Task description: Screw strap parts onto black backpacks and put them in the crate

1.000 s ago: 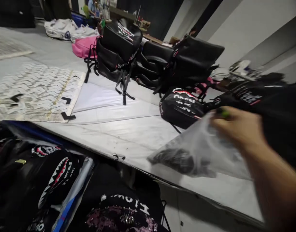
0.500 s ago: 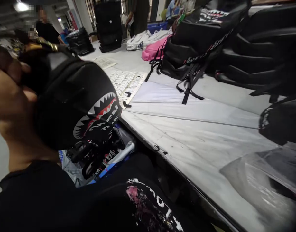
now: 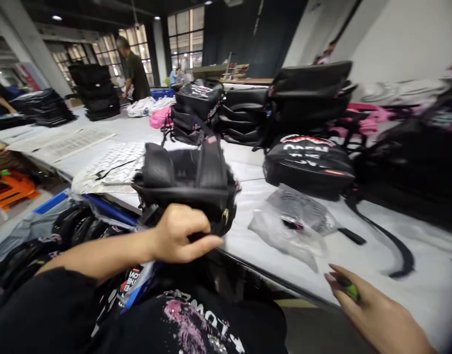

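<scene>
My left hand has its fingers closed on the near edge of a black backpack. The backpack lies at the table's front edge, its padded straps facing up. To the right, my right hand is over the table edge with its fingers curled round a small green and black tool, most of it hidden in the palm. A clear plastic bag with something dark inside lies between my hands. Behind it rests another black backpack with a shark-mouth print.
A blue-rimmed bin of black printed items stands at my left, below the table. Stacked black bags line the table's far side. A black strap trails across the right. A person stands at the far end.
My view has swung to the right. The backpack in my left hand has gone from raised at the left, print showing, to the table edge with straps up. My right hand has come into view.
</scene>
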The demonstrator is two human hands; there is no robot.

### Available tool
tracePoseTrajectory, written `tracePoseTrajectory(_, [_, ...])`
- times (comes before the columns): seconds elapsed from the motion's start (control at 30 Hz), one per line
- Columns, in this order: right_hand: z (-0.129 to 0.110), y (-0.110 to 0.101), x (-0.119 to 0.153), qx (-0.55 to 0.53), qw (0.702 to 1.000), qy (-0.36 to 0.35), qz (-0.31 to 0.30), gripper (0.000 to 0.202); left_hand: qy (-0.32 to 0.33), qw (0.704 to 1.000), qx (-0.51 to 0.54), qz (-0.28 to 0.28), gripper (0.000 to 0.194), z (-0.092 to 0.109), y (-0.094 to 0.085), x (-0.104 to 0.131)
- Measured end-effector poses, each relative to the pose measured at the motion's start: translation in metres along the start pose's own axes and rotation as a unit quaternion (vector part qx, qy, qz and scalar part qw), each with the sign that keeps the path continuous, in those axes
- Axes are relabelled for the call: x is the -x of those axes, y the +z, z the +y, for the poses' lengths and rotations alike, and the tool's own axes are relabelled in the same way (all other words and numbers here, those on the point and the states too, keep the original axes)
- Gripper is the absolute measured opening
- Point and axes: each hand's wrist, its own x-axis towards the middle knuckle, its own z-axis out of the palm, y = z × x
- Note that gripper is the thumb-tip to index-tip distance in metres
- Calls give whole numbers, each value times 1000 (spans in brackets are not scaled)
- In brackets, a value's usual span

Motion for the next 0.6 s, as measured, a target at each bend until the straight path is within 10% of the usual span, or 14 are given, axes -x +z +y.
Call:
tracePoseTrajectory(0.1, [-21,-6,6,15,998,56,-40,33,-247,956,95,-126,32,-18,84,68])
tracePoseTrajectory(0.17, [-39,-11,4,21,998,42,-50,43,-312,885,144,-314,22,-22,109,98])
tracePoseTrajectory(0.3, [-83,-11,-5,-126,992,9,-17,50,-231,762,239,-556,54,-17,68,81])
tracePoseTrajectory(0.37, [-115,2,-8,-237,971,-18,-2,50,-205,764,308,-529,55,-20,32,51])
tracePoseTrajectory(0.43, [-154,28,-11,-296,950,-100,-14,49,-222,825,321,-408,44,-31,16,31])
tracePoseTrajectory(0.53, [-212,86,-18,-269,923,-260,-85,45,-253,930,112,-243,46,-63,49,40])
tracePoseTrajectory(0.6, [-239,129,-23,-163,915,-347,-124,45,-212,942,-57,-253,64,-88,94,70])
